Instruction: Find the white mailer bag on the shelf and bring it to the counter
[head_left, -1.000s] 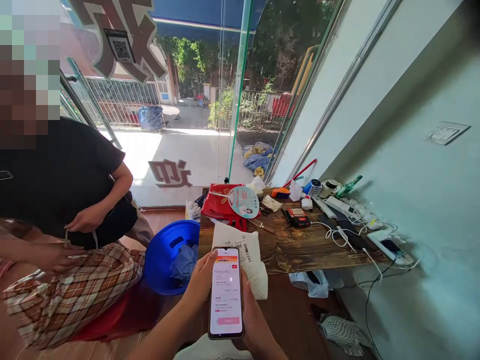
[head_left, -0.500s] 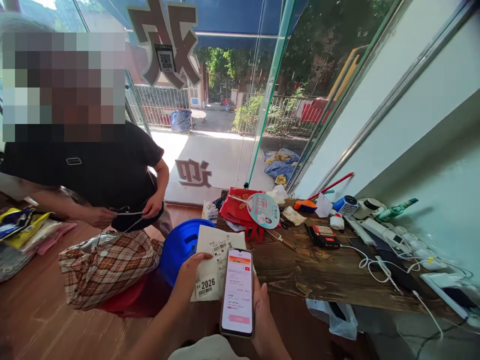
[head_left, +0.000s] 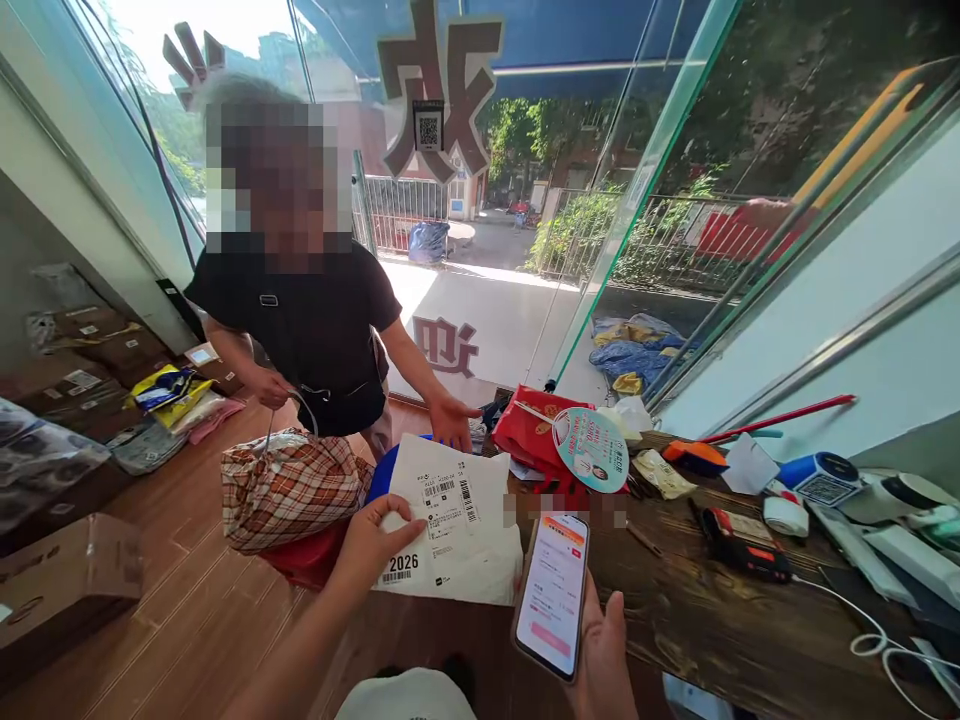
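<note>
My left hand [head_left: 373, 545] grips a white parcel bag [head_left: 452, 520] with barcode labels and the number 2026, held out over the floor toward a person in a black shirt [head_left: 311, 330]. That person's open hand [head_left: 452, 420] reaches to the parcel's far edge; I cannot tell if it touches. Their other hand holds the handles of a plaid bag [head_left: 289, 485]. My right hand [head_left: 604, 655] holds a lit phone [head_left: 553, 592] upright over the near edge of the wooden table [head_left: 697, 630].
The table carries a red bag [head_left: 534, 432], a round fan [head_left: 592, 448], a black-red label printer [head_left: 739, 540], chargers and cables at the right. A blue bin sits behind the parcel. Cardboard boxes [head_left: 64, 585] and packages line the left floor. Glass doors stand behind.
My left hand has carried the parcel away from the phone toward the person. The person has let go of the bag with one hand and stretched it to the parcel. The view swung left.
</note>
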